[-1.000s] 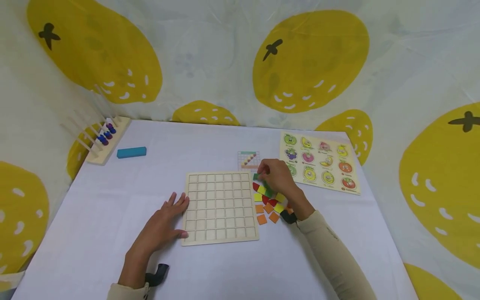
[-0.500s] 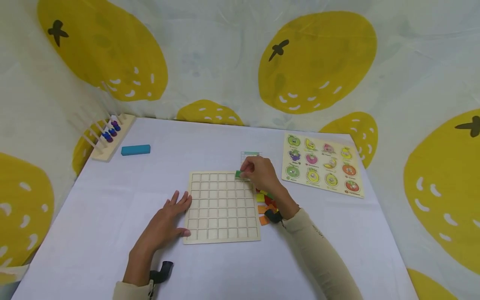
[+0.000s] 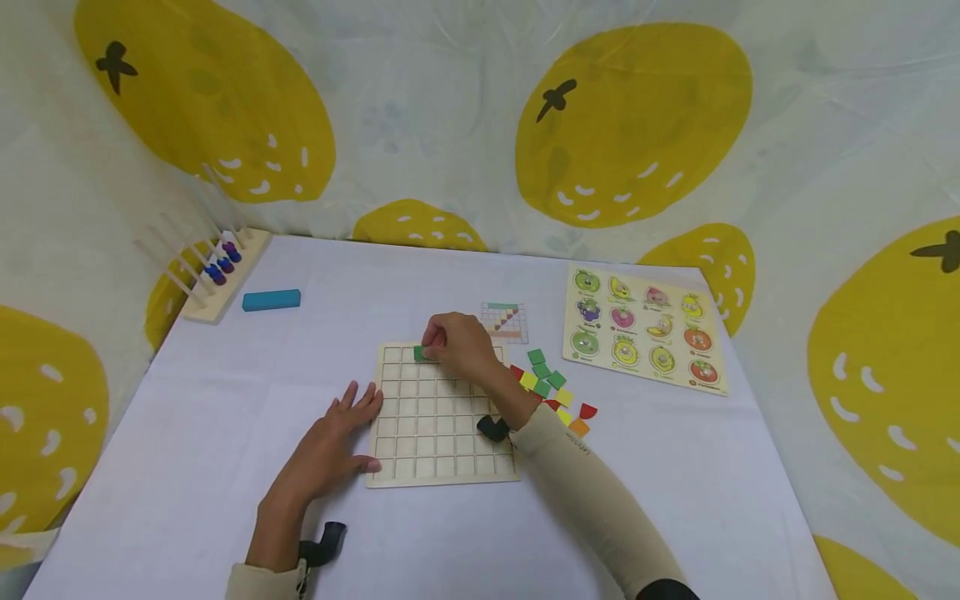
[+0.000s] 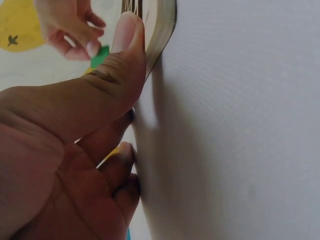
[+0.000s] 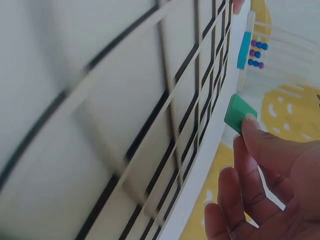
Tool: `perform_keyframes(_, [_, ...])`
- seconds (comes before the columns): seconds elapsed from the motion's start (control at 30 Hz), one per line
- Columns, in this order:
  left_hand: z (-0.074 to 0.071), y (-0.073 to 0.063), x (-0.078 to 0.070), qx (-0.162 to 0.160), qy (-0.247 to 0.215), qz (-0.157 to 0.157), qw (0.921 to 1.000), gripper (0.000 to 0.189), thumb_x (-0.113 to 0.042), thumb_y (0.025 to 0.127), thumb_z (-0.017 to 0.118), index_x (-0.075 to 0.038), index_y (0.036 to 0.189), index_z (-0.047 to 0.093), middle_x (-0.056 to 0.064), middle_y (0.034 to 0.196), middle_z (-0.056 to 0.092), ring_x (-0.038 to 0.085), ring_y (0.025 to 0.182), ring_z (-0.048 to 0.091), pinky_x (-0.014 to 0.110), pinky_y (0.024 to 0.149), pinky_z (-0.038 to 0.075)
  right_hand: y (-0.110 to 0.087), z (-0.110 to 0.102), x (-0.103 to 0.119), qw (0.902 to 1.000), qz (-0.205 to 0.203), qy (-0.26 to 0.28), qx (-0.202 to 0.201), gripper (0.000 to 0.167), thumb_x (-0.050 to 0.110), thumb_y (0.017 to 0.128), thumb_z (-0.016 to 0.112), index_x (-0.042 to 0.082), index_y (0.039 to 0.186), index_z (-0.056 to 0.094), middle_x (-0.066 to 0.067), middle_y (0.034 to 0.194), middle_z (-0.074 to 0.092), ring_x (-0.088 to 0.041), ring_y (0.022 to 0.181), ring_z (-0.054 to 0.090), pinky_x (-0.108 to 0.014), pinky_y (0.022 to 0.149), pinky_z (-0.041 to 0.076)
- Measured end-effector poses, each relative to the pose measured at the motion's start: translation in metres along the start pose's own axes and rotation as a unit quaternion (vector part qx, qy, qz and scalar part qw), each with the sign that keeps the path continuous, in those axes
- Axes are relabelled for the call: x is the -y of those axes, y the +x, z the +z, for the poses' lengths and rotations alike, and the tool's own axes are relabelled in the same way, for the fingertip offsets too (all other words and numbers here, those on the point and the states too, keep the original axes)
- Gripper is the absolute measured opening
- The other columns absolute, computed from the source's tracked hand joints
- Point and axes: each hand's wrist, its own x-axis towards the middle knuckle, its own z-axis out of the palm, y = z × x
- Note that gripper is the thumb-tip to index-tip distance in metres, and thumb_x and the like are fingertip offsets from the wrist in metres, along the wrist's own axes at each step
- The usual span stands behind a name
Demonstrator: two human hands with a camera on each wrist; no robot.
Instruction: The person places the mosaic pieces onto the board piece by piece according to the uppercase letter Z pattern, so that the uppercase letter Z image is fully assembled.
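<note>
Placement seemed under way: my right hand point(image 3: 463, 346) pinched a green square tile point(image 3: 419, 354), the wooden grid board point(image 3: 425, 446) just beneath those fingers; my left hand point(image 3: 328, 446), loosely spread, touched its edge. Lowering the tile squarely into a cell seemed next.

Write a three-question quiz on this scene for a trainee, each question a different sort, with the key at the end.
1. Multiple choice: what colour is the tile that the right hand pinches?
A) Red
B) Green
C) Orange

2. True or false: the left hand touches the left edge of the grid.

3. Count: how many fruit pictures are on the fruit board?

Key: 1. B. 2. True. 3. Twelve, in three rows of four.
</note>
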Motion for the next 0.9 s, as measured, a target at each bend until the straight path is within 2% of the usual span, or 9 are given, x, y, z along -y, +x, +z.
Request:
perform_keyframes(0.3, [0.0, 0.0, 0.001, 0.001, 0.004, 0.009, 1.0, 0.111, -0.017, 0.068, 0.099, -0.012, 0.162, 0.041, 0.01, 0.17, 0.034, 0.043, 0.164, 0.019, 0.071, 0.125, 0.03, 0.012, 0.014, 0.017, 0.9986, 0.014, -0.046, 0.021, 0.015, 0.021, 0.091, 0.086, 0.021, 0.085, 0.072, 0.006, 0.078, 0.067, -0.011, 0.072, 0.061, -0.025, 0.062, 0.047])
perform_keyframes(0.63, [-0.001, -0.001, 0.001, -0.004, 0.005, 0.015, 0.9999, 0.11, -0.016, 0.068, 0.1, -0.01, 0.162, 0.042, 0.012, 0.169, 0.036, 0.044, 0.164, 0.021, 0.069, 0.125, 0.031, 0.015, 0.021, 0.021, 0.9946, 0.013, -0.1, 0.025, 0.013, 0.023, 0.094, 0.082, 0.022, 0.086, 0.072, 0.007, 0.078, 0.065, -0.013, 0.075, 0.06, -0.027, 0.061, 0.047])
perform_keyframes(0.9, [0.0, -0.001, 0.001, -0.001, 0.006, 0.011, 0.9999, 0.11, -0.016, 0.068, 0.1, -0.012, 0.162, 0.042, 0.011, 0.17, 0.035, 0.044, 0.164, 0.02, 0.069, 0.125, 0.031, 0.01, 0.018, 0.014, 0.9959, 0.015, -0.084, 0.028, 0.009, 0.022, 0.095, 0.081, 0.022, 0.091, 0.073, 0.007, 0.085, 0.067, -0.014, 0.085, 0.059, -0.029, 0.07, 0.049])
